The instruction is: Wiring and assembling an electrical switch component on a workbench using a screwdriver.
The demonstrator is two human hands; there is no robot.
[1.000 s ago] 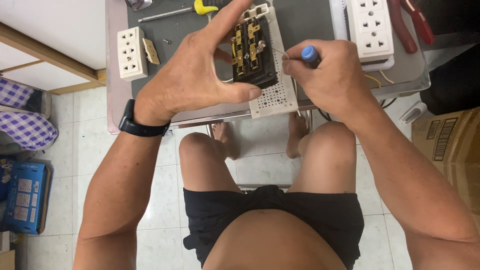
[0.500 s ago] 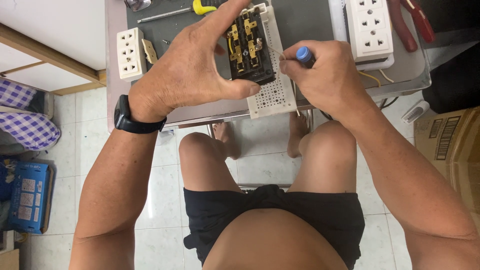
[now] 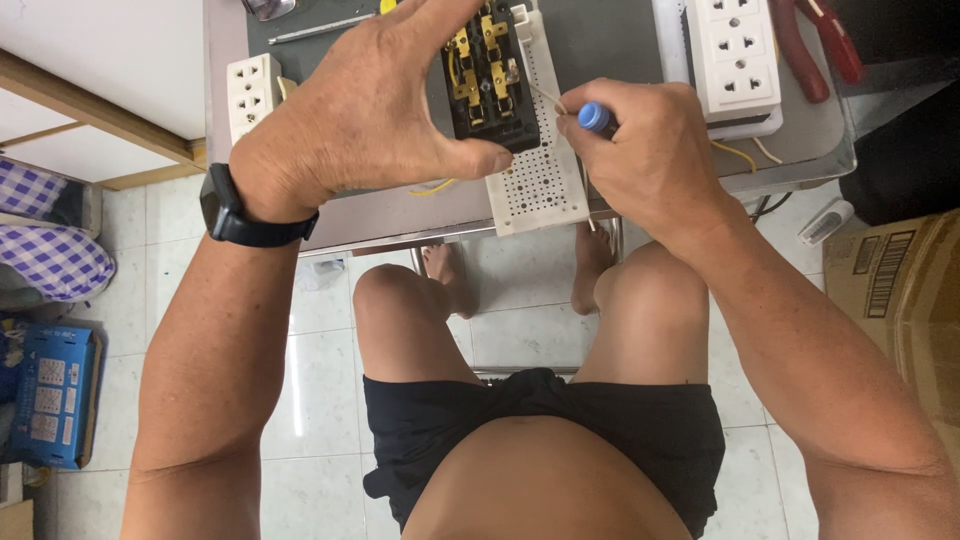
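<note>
Black socket module with brass contacts facing up, gripped in left hand, thumb under its near edge, fingers over the far side. Module sits on a white perforated plate that overhangs the near edge of the grey bench. Right hand clenched around a blue-handled screwdriver, thin shaft angled into the module's right side. Black watch on left wrist. White outlet strip right of the module, red-handled pliers beyond it. Small white socket left of the module. Yellow wire just below the left thumb. Blue box on the tile floor, far left of the module.
</note>
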